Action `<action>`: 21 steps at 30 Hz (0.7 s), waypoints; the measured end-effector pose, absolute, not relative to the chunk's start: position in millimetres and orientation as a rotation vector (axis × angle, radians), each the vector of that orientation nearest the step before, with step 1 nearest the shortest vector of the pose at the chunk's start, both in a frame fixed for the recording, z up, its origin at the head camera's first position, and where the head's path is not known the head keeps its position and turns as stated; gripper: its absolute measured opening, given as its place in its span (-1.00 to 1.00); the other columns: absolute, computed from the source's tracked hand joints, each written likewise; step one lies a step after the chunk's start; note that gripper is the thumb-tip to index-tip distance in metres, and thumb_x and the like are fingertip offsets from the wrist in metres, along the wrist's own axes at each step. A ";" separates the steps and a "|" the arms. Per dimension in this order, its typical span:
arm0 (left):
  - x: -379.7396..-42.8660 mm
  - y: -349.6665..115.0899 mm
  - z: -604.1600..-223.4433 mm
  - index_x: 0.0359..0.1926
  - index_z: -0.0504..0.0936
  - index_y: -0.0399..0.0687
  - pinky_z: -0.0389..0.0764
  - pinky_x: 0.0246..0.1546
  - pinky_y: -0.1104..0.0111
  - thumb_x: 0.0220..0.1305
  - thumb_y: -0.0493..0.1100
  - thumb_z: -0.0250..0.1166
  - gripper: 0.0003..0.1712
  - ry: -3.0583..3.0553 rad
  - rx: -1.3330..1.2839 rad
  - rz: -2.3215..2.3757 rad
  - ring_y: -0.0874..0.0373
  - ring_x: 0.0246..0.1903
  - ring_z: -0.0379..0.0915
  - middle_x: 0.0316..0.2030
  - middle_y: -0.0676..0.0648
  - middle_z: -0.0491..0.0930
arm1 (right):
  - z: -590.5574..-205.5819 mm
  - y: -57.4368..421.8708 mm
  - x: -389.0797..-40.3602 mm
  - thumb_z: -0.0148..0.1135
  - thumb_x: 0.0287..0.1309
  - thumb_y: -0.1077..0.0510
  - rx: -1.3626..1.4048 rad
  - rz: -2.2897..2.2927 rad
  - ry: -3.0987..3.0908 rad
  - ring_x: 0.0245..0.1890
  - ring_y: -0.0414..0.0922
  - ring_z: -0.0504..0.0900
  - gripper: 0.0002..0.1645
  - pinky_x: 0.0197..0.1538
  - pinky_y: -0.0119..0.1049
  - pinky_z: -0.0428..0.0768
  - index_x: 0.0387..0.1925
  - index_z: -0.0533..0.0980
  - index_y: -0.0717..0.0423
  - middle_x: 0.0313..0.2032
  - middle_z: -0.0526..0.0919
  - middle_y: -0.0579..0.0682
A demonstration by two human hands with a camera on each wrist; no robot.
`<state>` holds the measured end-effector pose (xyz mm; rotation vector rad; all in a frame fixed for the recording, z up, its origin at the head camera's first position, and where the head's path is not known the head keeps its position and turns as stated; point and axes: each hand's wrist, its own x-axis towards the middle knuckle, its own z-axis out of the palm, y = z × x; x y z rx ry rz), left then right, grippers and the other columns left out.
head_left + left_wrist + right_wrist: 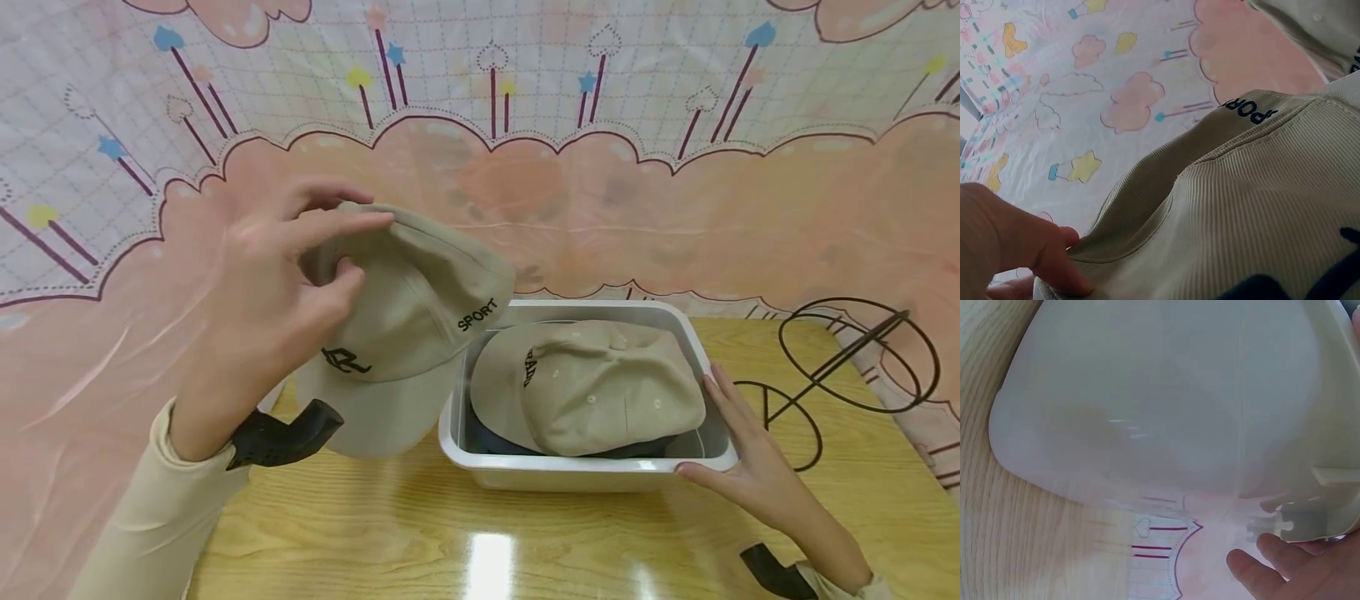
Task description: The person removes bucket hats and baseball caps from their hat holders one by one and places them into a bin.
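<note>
My left hand [277,292] pinches a beige baseball cap [397,312] by the edge of its crown, holding it up left of the white plastic bin [577,465]. The held cap's brim hangs downward, with a dark R on the front and SPORT on its side. In the left wrist view, thumb and fingers grip the fabric edge of the ribbed cap [1241,187]. Another beige cap [622,392] lies in the bin, brim to the left, over something dark blue [491,440] mostly hidden. My right hand [757,475] grips the bin's front right corner, thumb at the rim.
The bin stands on a wood-grain table [375,533]. To its right lies a black wire stand [817,379] with round loops. Behind hangs a pink and white printed cloth [600,200], which also covers the left side.
</note>
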<state>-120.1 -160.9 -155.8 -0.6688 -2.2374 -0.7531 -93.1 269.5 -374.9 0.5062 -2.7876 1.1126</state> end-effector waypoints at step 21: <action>-154.0 -97.8 -147.3 -0.18 0.72 -0.22 0.34 -0.33 0.43 -0.12 -0.58 0.03 -0.49 -2.091 -1.195 -0.946 0.22 -0.12 0.38 -0.09 -0.12 0.54 | -374.0 269.7 -93.1 0.55 -0.24 0.16 0.506 1.183 -2.795 0.34 0.29 0.00 0.35 -0.10 0.33 0.35 0.49 -0.12 -0.13 0.48 -0.28 -0.19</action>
